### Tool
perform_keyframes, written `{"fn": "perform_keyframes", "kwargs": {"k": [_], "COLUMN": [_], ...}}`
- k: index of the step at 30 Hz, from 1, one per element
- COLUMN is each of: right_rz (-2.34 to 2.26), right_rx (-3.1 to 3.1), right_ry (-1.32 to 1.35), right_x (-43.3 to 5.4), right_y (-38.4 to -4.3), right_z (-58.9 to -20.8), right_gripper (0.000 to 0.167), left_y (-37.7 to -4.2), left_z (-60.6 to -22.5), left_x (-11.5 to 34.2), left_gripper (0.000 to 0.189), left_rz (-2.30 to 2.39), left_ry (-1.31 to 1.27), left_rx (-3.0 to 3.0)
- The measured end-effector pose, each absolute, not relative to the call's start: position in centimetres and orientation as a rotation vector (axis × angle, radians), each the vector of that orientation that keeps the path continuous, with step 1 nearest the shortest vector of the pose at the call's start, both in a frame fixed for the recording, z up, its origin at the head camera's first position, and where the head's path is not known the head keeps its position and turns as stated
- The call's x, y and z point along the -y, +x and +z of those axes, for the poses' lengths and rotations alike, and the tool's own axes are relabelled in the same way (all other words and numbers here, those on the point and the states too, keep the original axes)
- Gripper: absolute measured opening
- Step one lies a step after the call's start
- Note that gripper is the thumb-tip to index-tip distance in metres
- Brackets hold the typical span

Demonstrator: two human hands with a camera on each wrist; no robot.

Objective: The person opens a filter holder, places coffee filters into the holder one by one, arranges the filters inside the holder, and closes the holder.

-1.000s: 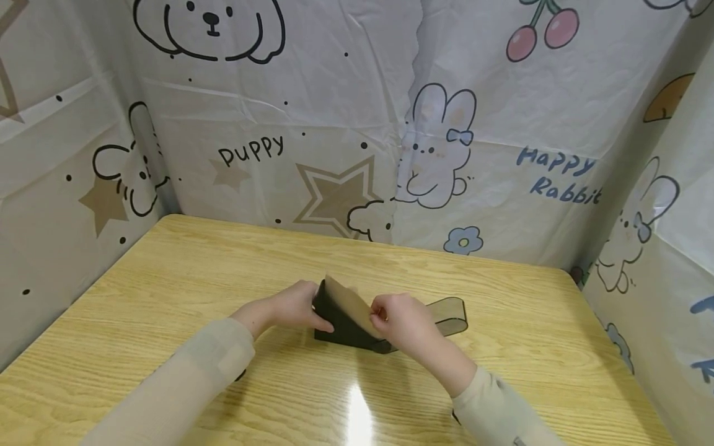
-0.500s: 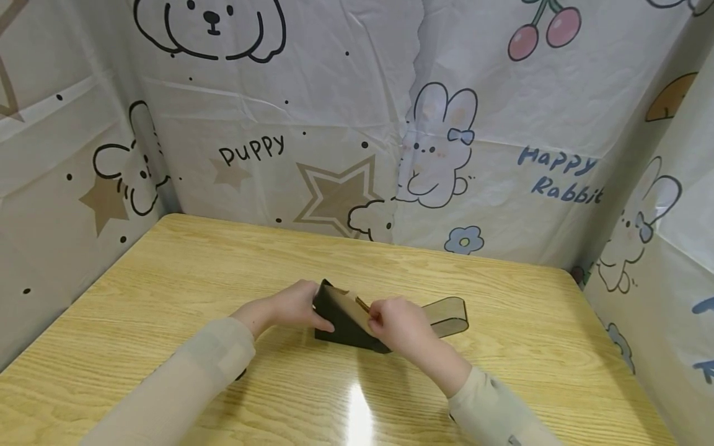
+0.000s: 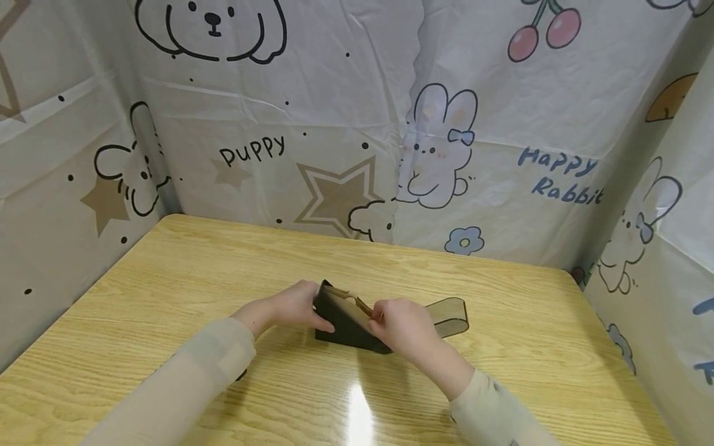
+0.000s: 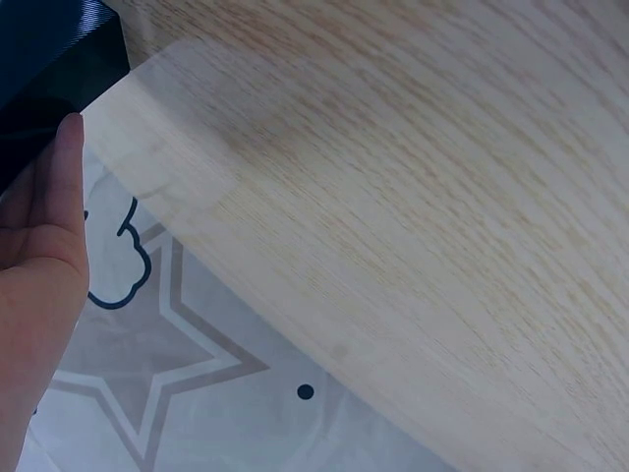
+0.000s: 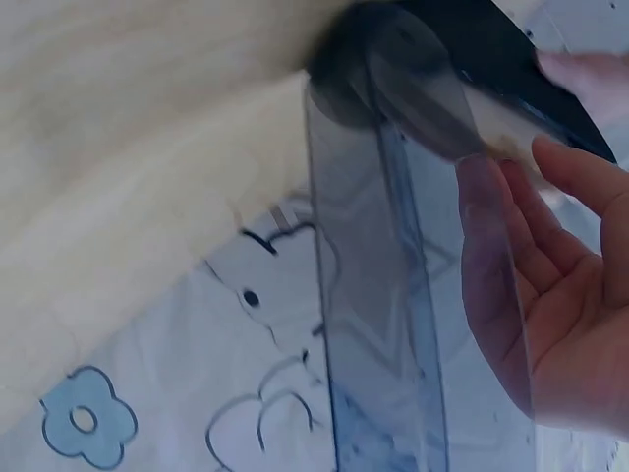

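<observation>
A dark box [image 3: 347, 325] with a slanted open top stands on the table. Its clear smoky lid [image 3: 449, 316] is swung out to the right; the right wrist view shows this see-through lid [image 5: 359, 295] in front of part of the hand. Gripping the box's left end is my left hand [image 3: 295, 305], thumb on the near side. My right hand [image 3: 403, 322] is at the open top, thumb and fingertips together on a thin brown edge [image 3: 364, 306], which seems pinched there. Tan sheet-like contents [image 3: 350, 301] show inside; their kind is unclear.
The box stands on a wood-grain table [image 3: 223, 266]. A printed fabric curtain [image 3: 334, 124] hangs behind the table and along both sides. Glare lies on the near middle of the tabletop.
The tan sheet that stood high above the box's opening has dropped lower, and brown edges now show at the top. My right hand shifted slightly; my left hand keeps its hold on the box.
</observation>
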State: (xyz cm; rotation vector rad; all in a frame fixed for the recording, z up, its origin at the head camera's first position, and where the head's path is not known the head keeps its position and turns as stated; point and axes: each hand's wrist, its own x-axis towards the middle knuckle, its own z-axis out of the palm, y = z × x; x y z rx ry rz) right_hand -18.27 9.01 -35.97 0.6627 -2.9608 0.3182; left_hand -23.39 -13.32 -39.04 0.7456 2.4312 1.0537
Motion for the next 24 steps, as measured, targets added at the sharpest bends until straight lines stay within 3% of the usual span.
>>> {"fn": "perform_keyframes", "kwargs": {"k": [4, 11, 15, 24], "right_rz": [0.357, 0.376, 0.269, 0.372], "right_rx": [2.962, 2.905, 3.038, 3.249], "right_ry": [0.561, 0.645, 0.697, 0.647], "right_x": [-10.2, -14.2, -16.4, -17.8], "right_y": [-17.7, -17.4, -17.5, -18.2], "right_z": [-34.2, -31.7, -30.9, -30.5], "right_gripper": [0.015, 0.055, 0.067, 0.04], "left_y": [-23.3, -23.1, -23.1, -23.2], "left_z": [-39.0, -38.9, -39.0, -39.1], "left_x": [13.4, 13.4, 13.5, 13.4], "left_gripper": [0.018, 0.02, 0.019, 0.019], "left_rz": [1.048, 1.067, 1.063, 1.071], "left_ry": [0.749, 0.748, 0.758, 0.759], "left_rx": [-2.424, -2.413, -2.412, -2.414]}}
